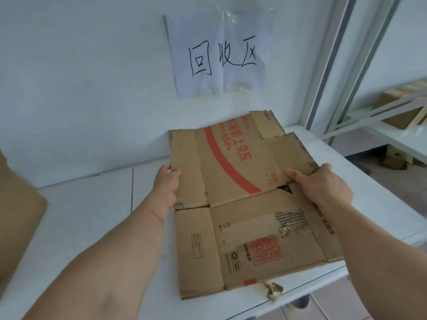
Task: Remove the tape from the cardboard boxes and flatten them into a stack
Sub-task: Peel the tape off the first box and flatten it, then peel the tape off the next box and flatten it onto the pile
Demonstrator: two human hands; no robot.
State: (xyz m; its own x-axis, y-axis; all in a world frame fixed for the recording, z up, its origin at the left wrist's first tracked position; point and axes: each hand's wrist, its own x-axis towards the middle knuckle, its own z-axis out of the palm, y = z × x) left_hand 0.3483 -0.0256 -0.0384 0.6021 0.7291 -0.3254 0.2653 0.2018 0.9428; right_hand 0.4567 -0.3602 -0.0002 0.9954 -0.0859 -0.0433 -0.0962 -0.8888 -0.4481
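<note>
A flattened cardboard box (240, 192) with red printing lay on the white surface (92, 215), its far flaps near the wall. The left hand (166, 184) gripped the box's left edge, fingers clamped on the cardboard. The right hand (323, 185) held the right edge, thumb on top and fingers closed around it. A crumpled bit of tape (272, 292) hung at the near edge. A handwritten paper sign (219, 56) was stuck on the wall above.

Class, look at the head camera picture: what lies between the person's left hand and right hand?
In the head view, the flattened cardboard box spans the whole stretch between the left hand and the right hand, each gripping one side edge. Its red printed stripe crosses that stretch.
</note>
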